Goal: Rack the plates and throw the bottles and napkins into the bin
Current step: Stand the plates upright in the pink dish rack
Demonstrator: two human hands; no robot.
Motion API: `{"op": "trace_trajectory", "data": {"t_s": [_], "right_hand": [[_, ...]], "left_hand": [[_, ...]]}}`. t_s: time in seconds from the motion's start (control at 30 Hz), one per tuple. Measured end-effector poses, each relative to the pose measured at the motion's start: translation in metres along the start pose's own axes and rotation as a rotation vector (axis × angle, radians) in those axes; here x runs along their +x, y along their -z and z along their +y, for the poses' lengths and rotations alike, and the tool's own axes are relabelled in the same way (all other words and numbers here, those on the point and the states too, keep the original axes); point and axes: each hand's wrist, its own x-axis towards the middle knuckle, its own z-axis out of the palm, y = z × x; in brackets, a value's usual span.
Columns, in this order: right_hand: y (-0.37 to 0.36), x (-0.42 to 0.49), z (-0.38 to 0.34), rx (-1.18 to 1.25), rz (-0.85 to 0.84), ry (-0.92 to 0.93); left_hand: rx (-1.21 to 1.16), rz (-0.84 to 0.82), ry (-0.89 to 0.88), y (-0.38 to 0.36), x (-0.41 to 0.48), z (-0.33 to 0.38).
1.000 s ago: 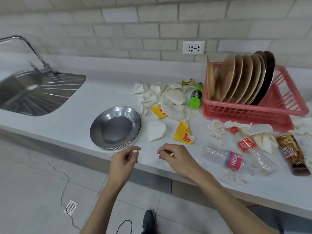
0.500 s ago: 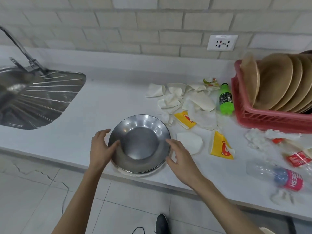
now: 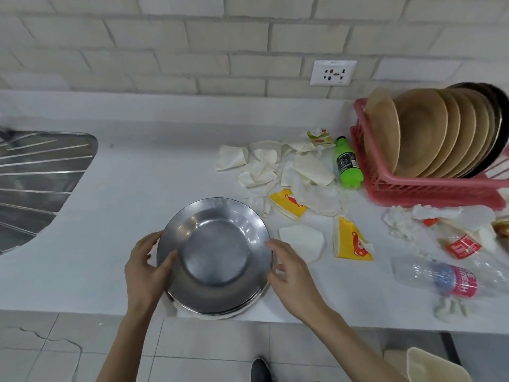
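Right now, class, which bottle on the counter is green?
The bottle beside the pink rack's left end; the pink-labelled bottle and red-labelled bottle are clear.

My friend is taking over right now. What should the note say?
The left hand grips the left rim of the steel plates; right hand holds their right rim. They sit at the front edge of the counter.
Done: brown plates stand in the pink rack.
Left: rack the steel plates; bin the green bottle, clear bottles and napkins, all on the counter.
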Motion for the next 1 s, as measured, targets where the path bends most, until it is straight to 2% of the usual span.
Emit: {"op": "trace_trajectory", "data": {"t_s": [0.17, 0.4, 0.53, 0.77, 1.0], "right_hand": [[0.006, 0.005, -0.002, 0.082, 0.053, -0.036], [0.036, 0.005, -0.004, 0.446, 0.170, -0.167], [0.063, -0.008, 0.000, 0.583, 0.251, -0.198], [0.125, -0.061, 0.019, 0.654, 0.196, -0.174], [0.207, -0.129, 0.057, 0.617, 0.307, -0.092]], "left_hand": [[-0.060, 0.006, 0.017, 0.001, 0.002, 0.023], [-0.123, 0.028, 0.050, -0.010, -0.008, 0.042], [-0.211, -0.040, 0.068, -0.030, -0.029, 0.062], [-0.337, -0.133, 0.098, -0.100, -0.090, 0.109], [-0.390, -0.173, 0.148, -0.169, -0.172, 0.156]]}}
